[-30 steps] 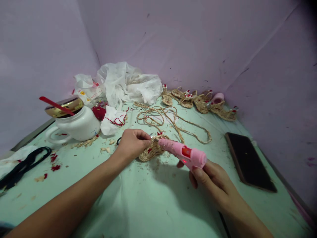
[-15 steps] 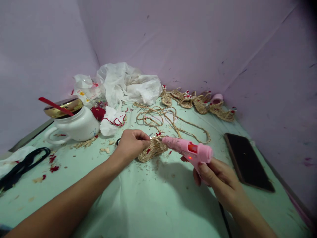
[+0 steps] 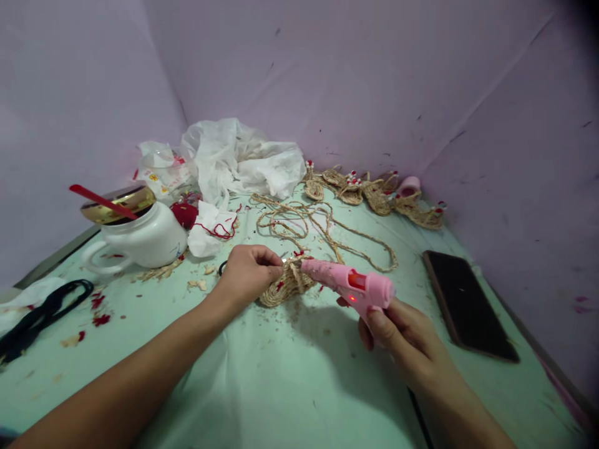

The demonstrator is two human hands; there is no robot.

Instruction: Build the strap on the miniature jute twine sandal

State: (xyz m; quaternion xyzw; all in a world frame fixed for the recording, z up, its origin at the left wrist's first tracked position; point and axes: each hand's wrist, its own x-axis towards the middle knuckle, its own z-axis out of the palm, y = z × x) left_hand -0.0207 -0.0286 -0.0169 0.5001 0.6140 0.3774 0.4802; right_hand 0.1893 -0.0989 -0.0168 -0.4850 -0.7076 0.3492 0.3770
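Note:
In the middle of the table lies a small woven straw slipper (image 3: 287,288) with a red thread mark on it. My left hand (image 3: 250,271) is closed, its thumb and fingertips pinched at the slipper's upper left edge; the exact grip is partly hidden. My right hand (image 3: 402,337) is wrapped around a pink hot glue gun (image 3: 346,280), its red light glowing. The gun's nozzle points left, right at the slipper's upper strap. Behind my left fingers shows a bit of shiny metal and a black loop (image 3: 222,268), mostly covered.
Loose straw cord (image 3: 327,234) lies beyond the slipper. Finished-looking straw slippers (image 3: 377,196) line the back wall beside pink tape (image 3: 409,185). A phone (image 3: 468,305) is at right. A white mug (image 3: 145,240), red yarn, crumpled white plastic (image 3: 243,159) and black cord (image 3: 42,318) are leftward.
My right hand and the glue gun have shifted slightly left, the nozzle now over the slipper's strap. My left hand stays almost in place.

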